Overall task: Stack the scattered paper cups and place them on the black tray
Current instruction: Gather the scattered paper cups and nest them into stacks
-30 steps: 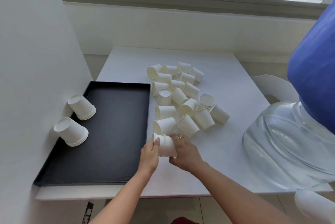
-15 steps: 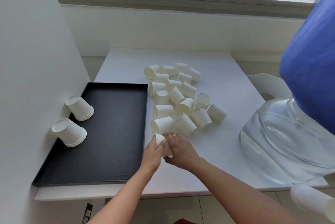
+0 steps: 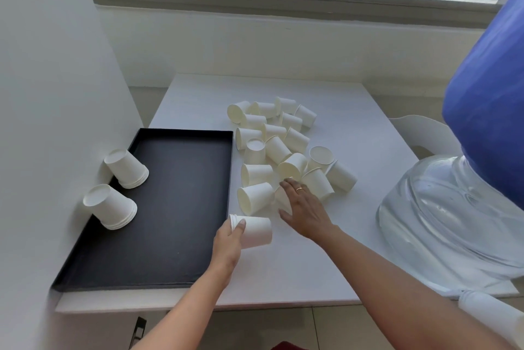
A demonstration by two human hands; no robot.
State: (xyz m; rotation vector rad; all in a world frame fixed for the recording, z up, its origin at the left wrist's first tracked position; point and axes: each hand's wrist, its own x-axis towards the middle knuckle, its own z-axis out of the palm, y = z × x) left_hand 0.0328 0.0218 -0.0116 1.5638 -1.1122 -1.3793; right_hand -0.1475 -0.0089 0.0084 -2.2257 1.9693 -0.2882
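Several white paper cups (image 3: 283, 148) lie scattered on their sides on the white table (image 3: 354, 134). My left hand (image 3: 228, 244) grips a small stack of nested cups (image 3: 255, 232) held sideways, just right of the black tray (image 3: 175, 208). My right hand (image 3: 304, 209) reaches over a lying cup (image 3: 282, 198) at the near edge of the pile, fingers spread on it. Two short upside-down stacks (image 3: 127, 169) (image 3: 112, 208) stand at the tray's left edge, leaning against the wall.
A large clear water jug (image 3: 453, 213) with a blue cover (image 3: 490, 111) stands at the right, close to my right arm. A white partition wall (image 3: 56, 94) borders the tray on the left. A white chair back (image 3: 419, 131) shows behind the table.
My right hand has let go of the held stack and moved up and right onto a cup in the pile. My left hand keeps holding the stack.
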